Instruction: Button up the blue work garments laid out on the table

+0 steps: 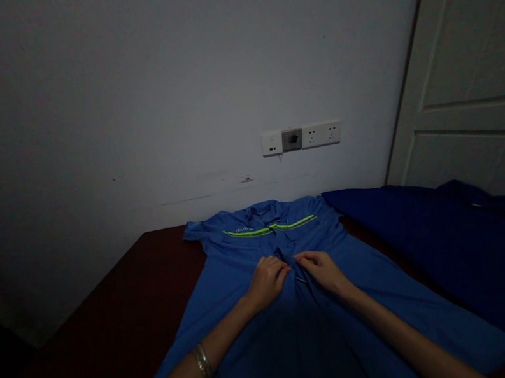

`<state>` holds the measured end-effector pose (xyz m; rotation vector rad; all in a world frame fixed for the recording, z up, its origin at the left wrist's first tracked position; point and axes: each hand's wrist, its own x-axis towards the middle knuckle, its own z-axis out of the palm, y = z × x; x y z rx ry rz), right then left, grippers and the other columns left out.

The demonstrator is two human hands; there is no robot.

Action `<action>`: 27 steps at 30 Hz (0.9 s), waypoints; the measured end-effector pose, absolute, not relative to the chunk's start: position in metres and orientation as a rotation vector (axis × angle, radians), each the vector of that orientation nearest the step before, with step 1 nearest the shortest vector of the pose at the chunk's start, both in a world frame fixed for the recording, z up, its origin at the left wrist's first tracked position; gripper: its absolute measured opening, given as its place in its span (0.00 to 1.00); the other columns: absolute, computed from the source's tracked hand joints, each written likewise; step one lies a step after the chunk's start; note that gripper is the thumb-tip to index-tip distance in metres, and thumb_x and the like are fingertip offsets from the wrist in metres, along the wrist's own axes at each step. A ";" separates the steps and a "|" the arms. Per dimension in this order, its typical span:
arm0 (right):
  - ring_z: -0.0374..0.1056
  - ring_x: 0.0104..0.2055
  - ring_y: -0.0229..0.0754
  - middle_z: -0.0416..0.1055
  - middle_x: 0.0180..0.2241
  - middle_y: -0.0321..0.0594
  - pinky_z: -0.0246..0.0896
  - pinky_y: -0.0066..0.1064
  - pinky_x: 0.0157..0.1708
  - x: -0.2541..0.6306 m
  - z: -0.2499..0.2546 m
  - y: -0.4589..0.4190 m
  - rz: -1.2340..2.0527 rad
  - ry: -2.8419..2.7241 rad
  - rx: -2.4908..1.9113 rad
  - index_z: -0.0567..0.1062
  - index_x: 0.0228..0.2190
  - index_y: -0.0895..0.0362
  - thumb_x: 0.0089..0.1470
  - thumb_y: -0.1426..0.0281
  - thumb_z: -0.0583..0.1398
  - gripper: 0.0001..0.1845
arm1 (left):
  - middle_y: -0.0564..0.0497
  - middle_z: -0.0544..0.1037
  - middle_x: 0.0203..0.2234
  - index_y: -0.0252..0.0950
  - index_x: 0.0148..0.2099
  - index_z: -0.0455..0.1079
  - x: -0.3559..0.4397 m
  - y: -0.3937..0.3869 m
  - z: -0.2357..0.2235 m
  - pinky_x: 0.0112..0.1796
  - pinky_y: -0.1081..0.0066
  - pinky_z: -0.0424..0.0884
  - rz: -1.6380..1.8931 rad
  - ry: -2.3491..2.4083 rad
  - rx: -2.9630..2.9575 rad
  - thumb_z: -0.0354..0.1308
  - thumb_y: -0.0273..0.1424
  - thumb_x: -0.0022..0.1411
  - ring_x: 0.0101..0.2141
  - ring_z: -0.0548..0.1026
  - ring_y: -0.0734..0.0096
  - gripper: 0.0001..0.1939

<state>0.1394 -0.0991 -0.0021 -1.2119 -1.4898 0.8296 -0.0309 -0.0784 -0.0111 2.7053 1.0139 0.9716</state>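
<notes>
Garment [227,270]: laid out, collar [264,214] near the desk's [162,256] far edge; middle not yet flat (1 bright stripe [299,223]).
My left fingers [281,265]: pinched on cloth.
My right fingers [308,257]: likewise.

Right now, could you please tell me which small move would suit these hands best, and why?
I would probably ease the left hand and right hand slightly apart to smooth the cloth: both appear to pinch the blue garment near its middle, where it is creased between them, while the chest by the yellow-green stripe lies flatter.
</notes>
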 end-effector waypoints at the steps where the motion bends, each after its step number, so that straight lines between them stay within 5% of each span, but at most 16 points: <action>1: 0.70 0.35 0.47 0.76 0.29 0.44 0.63 0.38 0.40 0.139 -0.002 -0.099 0.832 -1.489 -1.213 0.79 0.28 0.59 0.44 0.57 0.56 0.19 | 0.49 0.75 0.30 0.34 0.35 0.70 -0.030 -0.078 -0.011 0.37 0.69 0.59 0.973 1.014 2.707 0.48 0.31 0.64 0.33 0.69 0.71 0.11; 27: 0.70 0.36 0.47 0.76 0.27 0.42 0.61 0.37 0.42 0.137 0.004 -0.104 0.910 -1.449 -1.232 0.79 0.25 0.60 0.44 0.60 0.55 0.18 | 0.49 0.74 0.28 0.34 0.33 0.68 -0.028 -0.083 -0.021 0.35 0.68 0.60 1.097 1.113 2.768 0.46 0.30 0.64 0.32 0.68 0.69 0.11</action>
